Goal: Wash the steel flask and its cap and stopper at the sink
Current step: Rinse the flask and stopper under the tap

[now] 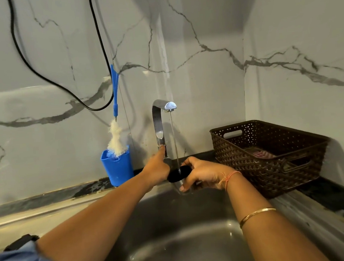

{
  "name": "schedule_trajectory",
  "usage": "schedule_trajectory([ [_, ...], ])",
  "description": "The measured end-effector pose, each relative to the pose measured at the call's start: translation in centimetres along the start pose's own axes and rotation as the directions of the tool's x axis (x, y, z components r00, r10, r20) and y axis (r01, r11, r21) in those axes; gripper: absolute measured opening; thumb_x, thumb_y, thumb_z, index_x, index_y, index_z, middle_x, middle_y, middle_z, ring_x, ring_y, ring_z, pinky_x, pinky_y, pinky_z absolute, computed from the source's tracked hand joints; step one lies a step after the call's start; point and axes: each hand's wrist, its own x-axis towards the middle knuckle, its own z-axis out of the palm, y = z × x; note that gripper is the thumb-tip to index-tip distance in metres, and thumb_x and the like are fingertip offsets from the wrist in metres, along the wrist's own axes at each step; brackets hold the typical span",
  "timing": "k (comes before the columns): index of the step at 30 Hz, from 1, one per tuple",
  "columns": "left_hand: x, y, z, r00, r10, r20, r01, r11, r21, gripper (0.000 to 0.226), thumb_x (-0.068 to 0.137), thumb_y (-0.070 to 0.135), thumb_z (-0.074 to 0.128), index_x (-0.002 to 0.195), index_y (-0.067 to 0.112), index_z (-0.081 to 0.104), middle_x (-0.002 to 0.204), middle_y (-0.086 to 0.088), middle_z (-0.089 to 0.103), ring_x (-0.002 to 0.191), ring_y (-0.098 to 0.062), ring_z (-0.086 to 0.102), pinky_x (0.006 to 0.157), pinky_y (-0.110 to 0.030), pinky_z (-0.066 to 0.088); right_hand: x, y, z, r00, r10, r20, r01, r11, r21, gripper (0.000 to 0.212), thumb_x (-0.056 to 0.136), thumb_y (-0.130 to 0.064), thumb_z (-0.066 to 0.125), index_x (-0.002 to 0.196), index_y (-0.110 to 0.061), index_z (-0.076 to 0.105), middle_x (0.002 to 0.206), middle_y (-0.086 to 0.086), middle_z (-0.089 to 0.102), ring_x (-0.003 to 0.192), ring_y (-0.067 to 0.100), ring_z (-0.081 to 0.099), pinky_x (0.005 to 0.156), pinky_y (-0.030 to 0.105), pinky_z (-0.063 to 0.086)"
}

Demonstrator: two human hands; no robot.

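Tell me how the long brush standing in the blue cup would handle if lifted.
The brush probably feels light: a thin blue handle and a fluffy white head. Its head is likely soft and floppy. It stands tall above the cup, so the cup might tip if it is dragged sideways.

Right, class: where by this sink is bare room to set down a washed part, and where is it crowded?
Free: the pale counter left of the steel sink, in front of the blue plastic cup; the sink's floor nearer than the hands. Crowded: under the chrome tap, where left hand, right hand and steel flask meet.
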Motion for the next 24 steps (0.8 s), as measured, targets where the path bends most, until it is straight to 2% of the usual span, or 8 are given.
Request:
schedule_trajectory([
  [4, 0.3, -0.8, -0.6, 0.995, -0.016, 0.097, 0.01, 0.998, 0.068, 0.085, 0.09, -0.002, 0.05, 0.153, 0.026, -0.001, 0.141, -0.011, 0.045, 0.115, -0.021, 0.051, 0.094, -0.032, 0.045, -0.1, -0.3, -0.1, 0.999, -0.026, -0.022, 0.026, 1.0, -0.016, 0.058, 0.072, 0.007, 0.07, 0.12, -0.016, 0.045, 0.1, 0.013, 0.059, 0.078, 0.019, 0.058, 0.076, 0.037, 0.051],
  [8, -2.2, -1.0, 0.4, 0.998, -0.052, 0.025, 0.057, 0.964, -0.258, 0.075, 0.091, 0.004, 0.057, 0.151, 0.023, 0.015, 0.131, -0.004, 0.052, 0.119, -0.023, 0.052, 0.101, -0.036, 0.044, -0.9, -1.1, 0.1, 0.999, -0.036, -0.002, 0.036, 0.999, 0.04, 0.05, 0.074, 0.008, 0.067, 0.114, -0.016, 0.049, 0.102, 0.01, 0.058, 0.086, 0.02, 0.06, 0.076, 0.035, 0.053],
  [11, -5.8, -0.9, 1.7, 0.97, -0.205, 0.132, 0.239, 0.692, -0.681, 0.029, 0.093, 0.0, 0.05, 0.121, 0.008, 0.055, 0.102, -0.01, 0.067, 0.088, -0.022, 0.065, 0.067, -0.026, 0.056, -2.0, -2.2, 0.8, 0.998, 0.0, 0.058, 0.005, 0.996, -0.093, 0.04, 0.078, -0.006, 0.07, 0.113, -0.017, 0.053, 0.101, 0.005, 0.059, 0.091, 0.017, 0.058, 0.07, 0.027, 0.051],
  [13, -7.9, -1.5, 1.9, 0.91, -0.249, 0.332, 0.414, 0.491, -0.766, 0.037, 0.09, -0.015, 0.04, 0.114, 0.005, 0.059, 0.108, -0.016, 0.067, 0.097, -0.025, 0.065, 0.072, -0.027, 0.057, -2.7, -3.1, 1.7, 0.995, 0.037, 0.093, -0.02, 0.984, -0.176, 0.034, 0.08, -0.016, 0.07, 0.111, -0.018, 0.056, 0.102, 0.005, 0.059, 0.093, 0.018, 0.055, 0.071, 0.027, 0.047],
  [15, -9.6, -1.9, 1.3, 0.886, -0.221, 0.407, 0.463, 0.435, -0.772, 0.04, 0.088, -0.02, 0.035, 0.108, 0.004, 0.061, 0.112, -0.02, 0.066, 0.103, -0.029, 0.065, 0.078, -0.03, 0.058, -3.3, -4.4, 3.0, 0.992, 0.063, 0.108, -0.03, 0.958, -0.286, 0.039, 0.08, -0.026, 0.071, 0.115, -0.015, 0.056, 0.105, 0.008, 0.058, 0.091, 0.018, 0.054, 0.069, 0.026, 0.046],
  [19, -11.6, -2.0, -0.8, 0.909, -0.268, 0.318, 0.41, 0.703, -0.582, 0.032, 0.087, -0.019, 0.042, 0.105, -0.001, 0.061, 0.103, -0.017, 0.065, 0.094, -0.023, 0.066, 0.075, -0.027, 0.057, -4.6, -7.1, 5.4, 0.998, -0.001, 0.063, 0.033, 0.868, -0.495, 0.048, 0.079, -0.038, 0.072, 0.116, -0.014, 0.053, 0.104, 0.01, 0.059, 0.086, 0.018, 0.055, 0.065, 0.025, 0.049],
  [22, -12.9, -2.5, -2.7, 0.951, -0.234, 0.205, 0.295, 0.886, -0.358, 0.02, 0.09, -0.007, 0.052, 0.1, 0.003, 0.065, 0.099, -0.012, 0.068, 0.091, -0.018, 0.066, 0.083, -0.029, 0.056, -6.8, -8.5, 6.5, 0.991, -0.111, 0.069, 0.128, 0.928, -0.35, 0.041, 0.083, -0.035, 0.067, 0.116, -0.014, 0.052, 0.11, 0.014, 0.06, 0.089, 0.019, 0.056, 0.073, 0.027, 0.05],
  [24, -14.5, -2.7, -3.9, 0.977, -0.132, 0.167, 0.135, 0.991, -0.01, 0.018, 0.09, 0.008, 0.058, 0.103, 0.014, 0.069, 0.103, -0.003, 0.07, 0.095, -0.013, 0.066, 0.088, -0.026, 0.053, -8.1, -8.5, 7.4, 0.992, -0.114, 0.059, 0.124, 0.968, -0.217, 0.03, 0.084, -0.032, 0.067, 0.108, -0.02, 0.054, 0.104, 0.01, 0.061, 0.087, 0.017, 0.057, 0.068, 0.024, 0.049],
])
